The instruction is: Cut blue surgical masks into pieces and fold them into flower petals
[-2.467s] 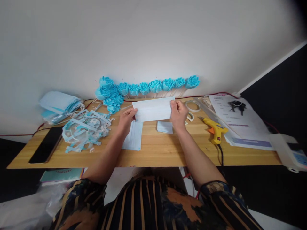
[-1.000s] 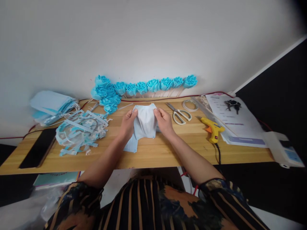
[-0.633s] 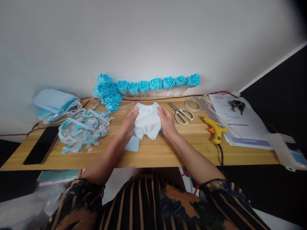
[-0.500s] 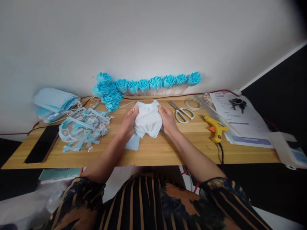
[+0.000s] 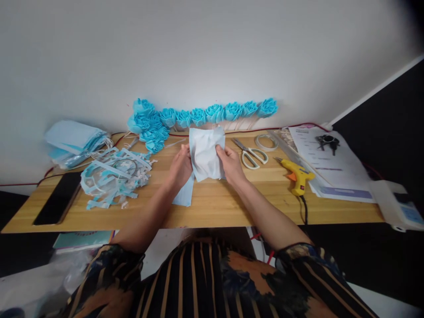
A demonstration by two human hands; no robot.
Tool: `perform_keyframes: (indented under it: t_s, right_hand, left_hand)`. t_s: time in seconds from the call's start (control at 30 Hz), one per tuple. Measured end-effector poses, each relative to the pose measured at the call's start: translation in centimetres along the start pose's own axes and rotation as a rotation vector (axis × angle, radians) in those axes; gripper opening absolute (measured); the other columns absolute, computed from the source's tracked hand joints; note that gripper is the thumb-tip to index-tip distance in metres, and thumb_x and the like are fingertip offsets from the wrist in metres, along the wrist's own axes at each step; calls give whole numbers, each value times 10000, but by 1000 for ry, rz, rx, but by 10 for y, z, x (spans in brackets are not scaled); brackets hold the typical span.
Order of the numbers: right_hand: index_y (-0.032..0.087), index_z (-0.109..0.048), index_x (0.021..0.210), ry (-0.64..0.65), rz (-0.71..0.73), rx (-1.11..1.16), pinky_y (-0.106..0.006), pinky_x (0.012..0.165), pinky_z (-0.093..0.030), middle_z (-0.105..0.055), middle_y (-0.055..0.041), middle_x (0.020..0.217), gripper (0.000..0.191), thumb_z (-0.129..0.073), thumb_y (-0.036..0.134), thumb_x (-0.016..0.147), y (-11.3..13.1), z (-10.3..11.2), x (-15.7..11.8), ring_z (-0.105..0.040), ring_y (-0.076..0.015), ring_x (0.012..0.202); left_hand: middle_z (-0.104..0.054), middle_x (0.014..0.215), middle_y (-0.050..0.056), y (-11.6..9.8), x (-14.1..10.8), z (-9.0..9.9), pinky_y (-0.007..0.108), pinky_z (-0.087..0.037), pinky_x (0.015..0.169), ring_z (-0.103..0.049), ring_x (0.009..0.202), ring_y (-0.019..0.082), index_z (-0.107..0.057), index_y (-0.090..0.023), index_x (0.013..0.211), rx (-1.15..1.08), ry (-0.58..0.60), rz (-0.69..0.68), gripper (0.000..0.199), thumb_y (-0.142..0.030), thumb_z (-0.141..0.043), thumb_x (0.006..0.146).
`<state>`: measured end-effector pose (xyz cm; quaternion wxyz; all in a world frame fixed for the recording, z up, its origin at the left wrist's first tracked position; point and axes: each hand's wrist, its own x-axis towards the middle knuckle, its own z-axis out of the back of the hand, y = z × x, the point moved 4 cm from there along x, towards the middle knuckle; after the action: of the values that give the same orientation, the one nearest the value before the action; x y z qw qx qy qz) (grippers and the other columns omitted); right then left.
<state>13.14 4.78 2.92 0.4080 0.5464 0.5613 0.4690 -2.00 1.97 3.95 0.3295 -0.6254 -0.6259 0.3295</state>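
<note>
An unfolded pale blue and white face mask, with its ear loops not visible, is held up in front of me above the table. My right hand grips its right side, thumb on the near face and fingers behind. At the left edge is my left hand, closed against the mask, its fingertips partly hidden. Beneath my left hand lies another flat light-blue piece on the wooden table. White-handled scissors rest just beyond my right hand.
Blue flowers line the wall. Left are a mask stack, a heap of cut strips and a phone. Right are a tape roll, a yellow glue gun, papers and keys.
The mask has risen and spread into a taller, more upright rectangle. My left hand's thumb has come off its near face, while my right hand has kept its grip lower on the side.
</note>
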Motion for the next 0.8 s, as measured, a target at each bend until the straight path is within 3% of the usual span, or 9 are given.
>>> perform_keyframes:
  t_s: [0.07,0.23,0.37,0.47,0.7,0.8]
  right_hand:
    - [197,-619,752,-61,57,14,-258,626,-405,-549,25,681,432,-692,622,762,3,4,3,-493,-143,689]
    - [205,-539,707,-123,223,-117,-255,619,-367,-482,28,674,417,-615,592,840,16,7,2,-438,-132,692]
    - [221,-371,606,-153,309,-368,-274,584,-278,-322,44,603,476,-565,556,883,24,5,-6,-329,-119,626]
    - [225,-360,601,-127,312,-472,-284,583,-258,-314,45,582,473,-545,547,894,26,2,-9,-321,-121,618]
    - [225,-349,624,-207,345,-369,-281,575,-250,-289,40,626,467,-521,550,912,26,7,-6,-301,-118,621]
    - [220,-376,625,-185,323,-274,-275,562,-256,-309,40,623,496,-546,604,887,23,9,-3,-309,-114,608]
  left_hand:
    - [-751,1085,87,5,-2,-2,359,-541,889,-680,1081,281,-705,-188,1021,47,61,-6,527,-623,-761,729]
    - [-733,855,19,21,-1,7,252,-514,728,-659,761,144,-697,-162,936,185,28,56,419,-448,-860,676]
    - [-714,859,11,21,0,13,245,-493,679,-631,723,135,-673,-174,989,190,-58,-7,451,-497,-818,710]
    - [-703,886,15,18,-1,15,244,-474,681,-624,751,143,-650,-183,1021,241,-144,-81,443,-505,-782,747]
    - [-659,832,-2,16,-3,11,227,-408,625,-565,696,130,-636,-194,1029,289,-144,-158,437,-520,-758,766]
    - [-634,800,-13,13,-3,12,224,-388,616,-547,683,124,-630,-198,1009,288,-152,-179,412,-517,-750,778]
